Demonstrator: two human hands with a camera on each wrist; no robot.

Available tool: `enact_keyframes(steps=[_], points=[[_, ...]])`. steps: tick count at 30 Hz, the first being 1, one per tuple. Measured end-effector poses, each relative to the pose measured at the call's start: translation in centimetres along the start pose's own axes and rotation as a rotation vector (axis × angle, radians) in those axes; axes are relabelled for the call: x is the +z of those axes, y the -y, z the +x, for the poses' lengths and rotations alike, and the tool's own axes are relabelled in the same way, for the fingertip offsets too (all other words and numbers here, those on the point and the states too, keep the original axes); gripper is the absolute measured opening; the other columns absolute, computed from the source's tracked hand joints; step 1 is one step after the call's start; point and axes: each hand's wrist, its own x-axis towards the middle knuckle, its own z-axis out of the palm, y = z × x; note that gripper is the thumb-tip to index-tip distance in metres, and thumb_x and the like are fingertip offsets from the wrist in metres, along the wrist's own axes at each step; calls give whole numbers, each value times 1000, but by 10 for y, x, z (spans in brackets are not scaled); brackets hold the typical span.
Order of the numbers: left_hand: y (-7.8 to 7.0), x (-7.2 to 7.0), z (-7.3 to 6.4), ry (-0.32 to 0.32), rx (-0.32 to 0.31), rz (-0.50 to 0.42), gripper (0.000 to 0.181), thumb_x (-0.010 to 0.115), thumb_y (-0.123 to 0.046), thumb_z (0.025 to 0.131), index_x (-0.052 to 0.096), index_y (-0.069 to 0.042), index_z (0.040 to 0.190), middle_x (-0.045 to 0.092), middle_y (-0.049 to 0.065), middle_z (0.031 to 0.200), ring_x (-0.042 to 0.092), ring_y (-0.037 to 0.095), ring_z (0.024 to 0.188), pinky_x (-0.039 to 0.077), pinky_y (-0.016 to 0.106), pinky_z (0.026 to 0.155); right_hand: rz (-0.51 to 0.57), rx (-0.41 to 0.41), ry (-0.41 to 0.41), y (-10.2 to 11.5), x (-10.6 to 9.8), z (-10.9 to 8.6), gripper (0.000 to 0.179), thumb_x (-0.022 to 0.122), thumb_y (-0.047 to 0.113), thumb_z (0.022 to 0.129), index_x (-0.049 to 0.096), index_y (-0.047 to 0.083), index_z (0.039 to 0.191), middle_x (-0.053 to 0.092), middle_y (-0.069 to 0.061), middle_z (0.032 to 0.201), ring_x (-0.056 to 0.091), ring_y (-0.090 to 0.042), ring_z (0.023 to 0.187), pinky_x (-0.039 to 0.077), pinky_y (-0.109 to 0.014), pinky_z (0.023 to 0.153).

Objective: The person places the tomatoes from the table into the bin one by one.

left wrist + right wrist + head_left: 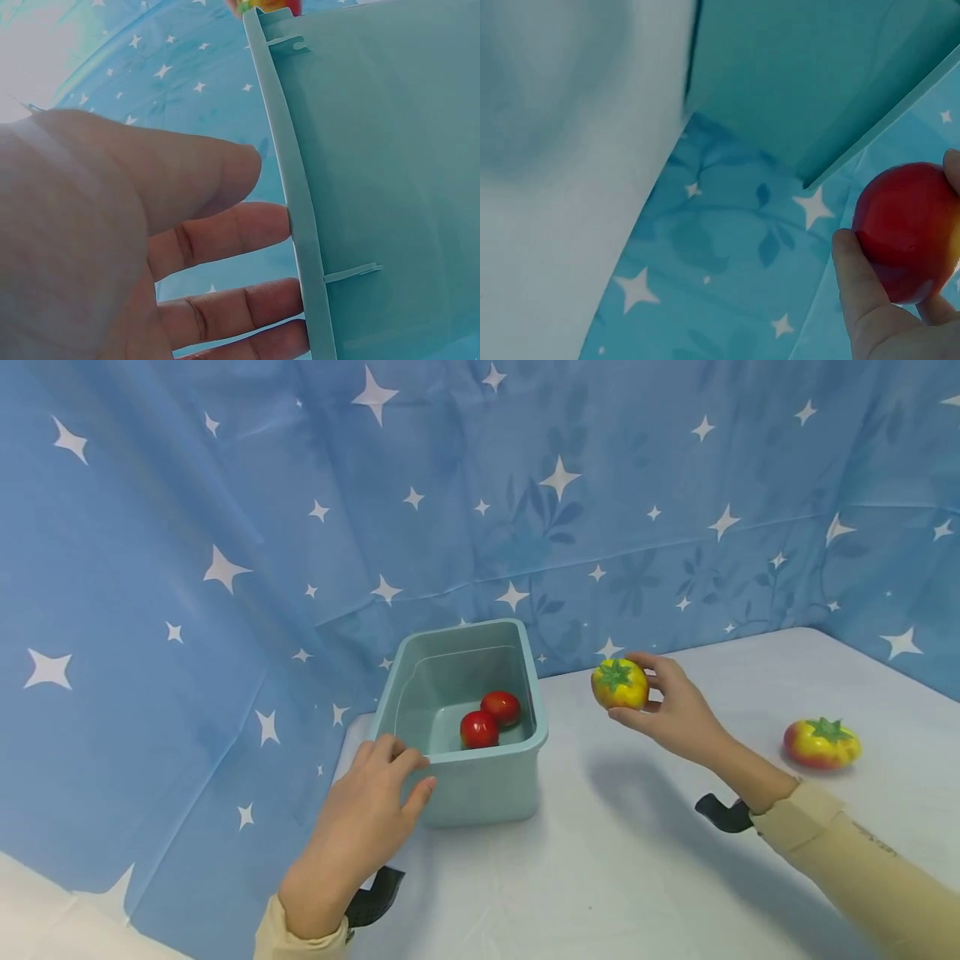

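Note:
My right hand (682,714) pinches a yellow-and-red tomato (626,695) with a green leafy top, holding it above the table to the right of a blue-green plastic bin (480,793). In the right wrist view the same tomato (904,232) shows its red underside between thumb and fingers. At the bin's near left corner is my left hand (367,810); its fingertips touch the rim (294,180) in the left wrist view, the thumb held apart. Two red tomatoes (478,731) lie inside the bin, towards its near right side.
Another yellow-and-red tomato (821,745) lies on the white table (600,877), right of my right hand. A blue curtain (450,510) with white stars hangs behind the table and along its left side.

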Motion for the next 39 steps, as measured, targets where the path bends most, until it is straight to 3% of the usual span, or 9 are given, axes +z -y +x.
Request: enact_keyframes(steps=[3, 11, 22, 29, 34, 39], points=[[1, 0, 0, -1, -4, 1, 19, 73, -24, 89, 71, -14, 105, 52, -2, 101, 48, 19, 94, 47, 33, 66, 46, 10, 10, 12, 9, 8, 79, 77, 15, 86, 31, 6, 150, 36, -18, 146, 49, -40, 124, 54, -24, 83], [3, 1, 1, -12, 5, 12, 18, 73, -24, 89, 71, -15, 104, 53, -1, 101, 48, 19, 92, 47, 33, 65, 130, 3, -5, 41, 36, 29, 78, 76, 14, 87, 30, 8, 150, 41, -15, 143, 52, -34, 122, 53, -38, 89], [3, 1, 2, 0, -11, 15, 18, 72, -28, 90, 71, -17, 105, 52, -3, 101, 49, 18, 93, 47, 33, 67, 256, -42, 33, 69, 77, 48, 76, 77, 15, 85, 34, 13, 148, 45, -9, 138, 54, -27, 117, 53, -39, 91], [2, 2, 5, -2, -2, 19, 19, 72, -29, 90, 71, -17, 105, 53, -3, 101, 48, 17, 91, 48, 32, 67, 142, -132, 51, 75, 91, 61, 75, 80, 18, 82, 39, 12, 145, 44, -9, 139, 52, -26, 116, 54, -40, 89], [2, 2, 6, -9, 0, 30, 18, 72, -29, 90, 71, -17, 104, 53, -3, 101, 48, 17, 91, 48, 33, 68, -1, -167, 164, 84, 102, 69, 74, 82, 30, 80, 42, 11, 140, 48, -5, 132, 55, -21, 106, 55, -36, 86], [4, 2, 6, -7, -5, 42, 19, 71, -30, 90, 71, -17, 104, 53, -3, 101, 49, 18, 90, 48, 33, 67, -180, -147, 258, 89, 111, 73, 72, 80, 45, 79, 48, 13, 135, 56, 0, 124, 58, -16, 100, 52, -36, 86]])
